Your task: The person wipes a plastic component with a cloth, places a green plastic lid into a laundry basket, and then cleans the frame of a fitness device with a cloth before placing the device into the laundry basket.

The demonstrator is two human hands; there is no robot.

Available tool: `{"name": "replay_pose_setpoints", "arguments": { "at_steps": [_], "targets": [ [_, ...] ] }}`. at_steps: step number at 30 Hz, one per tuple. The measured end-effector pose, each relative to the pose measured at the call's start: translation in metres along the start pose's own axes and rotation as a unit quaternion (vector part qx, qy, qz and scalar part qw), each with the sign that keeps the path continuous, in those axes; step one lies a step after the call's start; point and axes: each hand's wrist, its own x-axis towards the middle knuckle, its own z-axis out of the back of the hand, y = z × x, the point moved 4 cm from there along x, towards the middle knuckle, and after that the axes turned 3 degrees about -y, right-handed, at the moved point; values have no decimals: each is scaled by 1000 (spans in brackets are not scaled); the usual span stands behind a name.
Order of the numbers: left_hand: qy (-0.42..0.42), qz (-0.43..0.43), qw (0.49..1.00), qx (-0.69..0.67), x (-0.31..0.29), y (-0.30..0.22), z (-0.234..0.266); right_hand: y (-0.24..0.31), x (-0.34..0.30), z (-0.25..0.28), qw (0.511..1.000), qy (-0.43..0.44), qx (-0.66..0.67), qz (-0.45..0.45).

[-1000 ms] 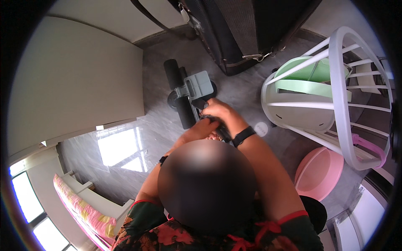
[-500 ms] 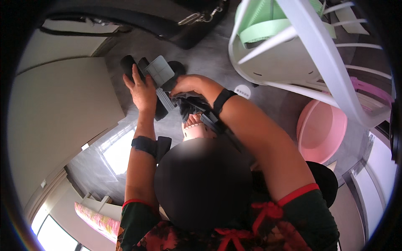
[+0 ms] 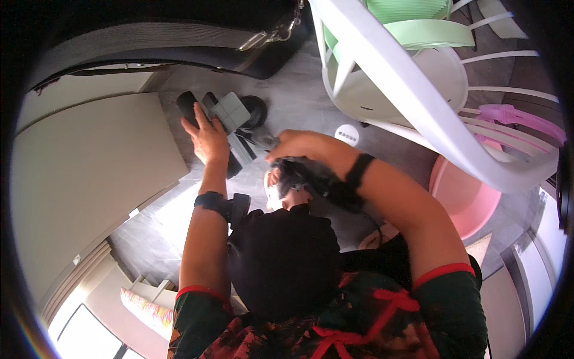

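A black and grey device with a rectangular grey pad (image 3: 232,111), a round black wheel-like part and a ribbed grey bar (image 3: 243,149) lies on the floor ahead of me. My left hand (image 3: 210,140) rests on its left side, fingers spread over a black cylindrical part (image 3: 187,103). Just right of the device, my right hand (image 3: 302,145) is closed on a crumpled dark grey cloth (image 3: 263,139), smeared by motion. Its fingertips are partly hidden. Below that hand, a blurred dark mass partly covers my foot in a pale slipper (image 3: 274,194).
A white chair (image 3: 412,84) stands at the upper right, with a light green basket (image 3: 427,35) beyond its frame. A pink basin (image 3: 463,197) is below it. A black bag (image 3: 179,48) lies along the top, and a pale cabinet panel (image 3: 95,179) fills the left.
My right hand has moved right and slightly toward me with the cloth, away from the device. My left hand stays on the black cylindrical part. The whole view has shifted slightly.
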Motion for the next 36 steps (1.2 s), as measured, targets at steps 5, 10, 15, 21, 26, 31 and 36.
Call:
{"name": "replay_pose_setpoints", "arguments": {
  "at_steps": [5, 10, 15, 21, 26, 31, 36],
  "targets": [
    [-2, -8, 1000, -2, -1, -8, 7, -36, -49, 7, 999, 26, 15, 13],
    [9, -2, 1000, -7, 2, -2, 1, -27, -98, 17, 997, -36, -56, 50],
    [3, -14, 1000, 15, 4, 5, -6, -51, -116, 20, 996, -29, -44, 74],
    [-7, -43, 999, 12, 9, 19, -16, -85, -128, 15, 997, 59, -36, -18],
    [-28, -59, 998, -16, 12, 23, -18, -107, -131, 8, 992, 100, 78, 10],
    [-14, -16, 1000, 6, 11, 22, -17, -112, -163, 14, 993, 105, 56, -7],
    [-16, -23, 999, 21, 4, 12, -9, -120, -198, 15, 988, 116, 100, -18]
  ]
}}
